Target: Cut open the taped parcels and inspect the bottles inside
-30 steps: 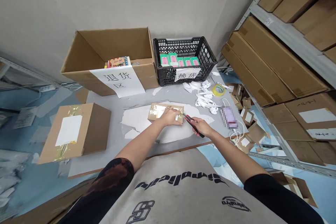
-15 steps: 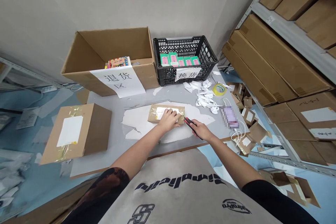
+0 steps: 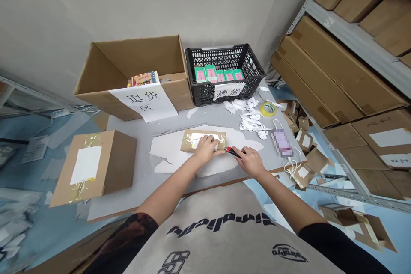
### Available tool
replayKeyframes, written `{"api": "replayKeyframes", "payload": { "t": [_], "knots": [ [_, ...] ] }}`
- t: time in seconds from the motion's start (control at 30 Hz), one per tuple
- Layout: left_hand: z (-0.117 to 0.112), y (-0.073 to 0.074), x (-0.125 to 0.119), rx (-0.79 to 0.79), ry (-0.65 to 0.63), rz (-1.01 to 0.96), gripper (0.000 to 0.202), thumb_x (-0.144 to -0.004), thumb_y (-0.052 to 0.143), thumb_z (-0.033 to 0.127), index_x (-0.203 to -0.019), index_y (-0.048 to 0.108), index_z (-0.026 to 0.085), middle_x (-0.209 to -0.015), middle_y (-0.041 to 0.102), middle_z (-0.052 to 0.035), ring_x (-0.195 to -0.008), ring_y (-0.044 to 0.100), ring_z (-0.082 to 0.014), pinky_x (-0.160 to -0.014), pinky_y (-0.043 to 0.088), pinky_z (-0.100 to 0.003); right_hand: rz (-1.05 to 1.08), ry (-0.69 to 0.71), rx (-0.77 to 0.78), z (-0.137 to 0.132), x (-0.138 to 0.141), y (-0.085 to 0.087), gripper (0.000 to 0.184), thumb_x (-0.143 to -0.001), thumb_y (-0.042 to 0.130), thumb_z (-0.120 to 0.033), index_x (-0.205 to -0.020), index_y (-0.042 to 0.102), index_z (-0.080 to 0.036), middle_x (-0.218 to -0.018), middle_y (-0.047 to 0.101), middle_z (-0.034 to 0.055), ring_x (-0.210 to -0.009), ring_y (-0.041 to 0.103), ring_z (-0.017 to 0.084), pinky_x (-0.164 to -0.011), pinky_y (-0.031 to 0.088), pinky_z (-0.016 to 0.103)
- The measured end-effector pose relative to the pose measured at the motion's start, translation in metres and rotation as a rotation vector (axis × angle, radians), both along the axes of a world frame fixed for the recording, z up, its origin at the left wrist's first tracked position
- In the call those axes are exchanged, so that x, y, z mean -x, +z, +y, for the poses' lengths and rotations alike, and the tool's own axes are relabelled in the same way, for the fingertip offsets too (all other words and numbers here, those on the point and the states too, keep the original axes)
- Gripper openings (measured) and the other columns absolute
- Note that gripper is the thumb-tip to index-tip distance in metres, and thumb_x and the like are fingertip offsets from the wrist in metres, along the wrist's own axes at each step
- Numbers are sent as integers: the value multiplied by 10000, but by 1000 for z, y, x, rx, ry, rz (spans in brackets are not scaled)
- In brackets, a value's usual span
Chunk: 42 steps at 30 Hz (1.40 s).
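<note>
A small flat cardboard parcel, taped and with a white label, lies on torn white paper in the middle of the grey table. My left hand presses down on its near right part, fingers curled over it. My right hand grips a red and black utility knife, whose tip is at the parcel's right end.
A large open carton with a paper sign and a black crate of green-pink boxes stand at the back. A sealed box sits left. Paper scraps, a tape roll and a phone lie right, by shelves of cartons.
My right hand has swung round so the knife lies flatter and lower against the parcel's right end. My left hand stays on the parcel.
</note>
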<state>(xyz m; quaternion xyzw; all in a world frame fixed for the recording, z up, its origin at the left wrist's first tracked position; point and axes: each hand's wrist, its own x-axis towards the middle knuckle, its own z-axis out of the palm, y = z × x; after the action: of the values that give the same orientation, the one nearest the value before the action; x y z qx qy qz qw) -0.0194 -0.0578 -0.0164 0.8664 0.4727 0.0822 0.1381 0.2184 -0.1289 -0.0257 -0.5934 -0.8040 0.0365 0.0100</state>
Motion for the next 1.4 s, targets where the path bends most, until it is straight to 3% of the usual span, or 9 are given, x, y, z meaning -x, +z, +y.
{"api": "replayKeyframes", "payload": {
  "t": [0.13, 0.27, 0.47, 0.63, 0.8, 0.93, 1.1, 1.23, 1.4],
  "knots": [
    [28, 16, -5, 208, 118, 62, 333, -1000, 332, 409, -1147, 580, 242, -940, 684, -68, -879, 637, -224, -765, 440, -323, -5, -32, -38, -1, 3, -4, 419, -958, 474, -417, -1367, 540, -347, -926, 582, 88, -849, 501, 231, -777, 328, 332],
    [56, 27, -14, 329, -63, 264, 496, -806, 646, 493, -1247, 525, 300, -995, 678, -62, -933, 645, -260, -778, 453, -325, 6, -51, -40, -3, 7, -7, 415, -967, 454, -421, -1361, 548, -332, -933, 581, 92, -839, 495, 227, -758, 323, 328],
    [53, 32, -16, 84, -202, 308, 740, -625, 772, 361, -1305, 490, 286, -1168, 561, -119, -1113, 521, -332, -947, 401, -443, 40, -89, -14, -5, 9, -9, 418, -966, 453, -437, -1364, 542, -345, -952, 589, 92, -865, 502, 232, -776, 326, 329],
    [12, 11, 5, -74, -116, 113, 533, -729, 649, 262, -1246, 530, 217, -1211, 512, -143, -1116, 474, -321, -946, 406, -443, 94, -136, 29, -7, 11, -15, 449, -959, 463, -422, -1396, 514, -331, -955, 593, 99, -869, 512, 231, -794, 347, 320],
    [-20, -17, 15, -155, 123, -22, 503, -786, 574, 240, -1279, 506, 171, -1366, 412, -188, -1271, 379, -355, -1036, 346, -513, 132, -152, 19, -11, 12, -25, 450, -962, 458, -406, -1397, 522, -308, -928, 591, 95, -856, 513, 225, -806, 364, 315],
    [-2, -15, 10, -163, 111, -33, 564, -746, 569, 164, -1304, 485, 153, -1471, 322, -192, -1377, 279, -362, -1096, 292, -530, 132, -139, -5, -13, 13, -29, 446, -966, 454, -395, -1397, 524, -300, -929, 592, 94, -852, 517, 224, -808, 375, 316],
    [26, -13, 1, -152, -72, -19, 547, -759, 578, 198, -1299, 495, 179, -1434, 408, -156, -1361, 328, -337, -1114, 300, -526, 210, -157, 27, -14, 14, -27, 449, -969, 447, -404, -1389, 531, -269, -926, 619, 94, -863, 562, 226, -811, 423, 321],
    [25, -25, 0, -186, -97, 7, 459, -870, 492, 230, -1326, 483, 174, -1375, 483, -145, -1310, 395, -312, -1113, 311, -506, 511, -255, 147, -14, 12, -18, 422, -967, 424, -420, -1330, 566, -256, -978, 672, 83, -888, 624, 218, -796, 487, 321],
    [22, -32, 4, -242, -133, 45, 405, -949, 403, 264, -1336, 489, 185, -1391, 483, -154, -1310, 407, -314, -1114, 295, -523, 994, -591, 519, 1, 12, -6, 485, -944, 393, -515, -1366, 475, -290, -671, 630, -27, -526, 599, 144, -491, 495, 251]
  ]
}}
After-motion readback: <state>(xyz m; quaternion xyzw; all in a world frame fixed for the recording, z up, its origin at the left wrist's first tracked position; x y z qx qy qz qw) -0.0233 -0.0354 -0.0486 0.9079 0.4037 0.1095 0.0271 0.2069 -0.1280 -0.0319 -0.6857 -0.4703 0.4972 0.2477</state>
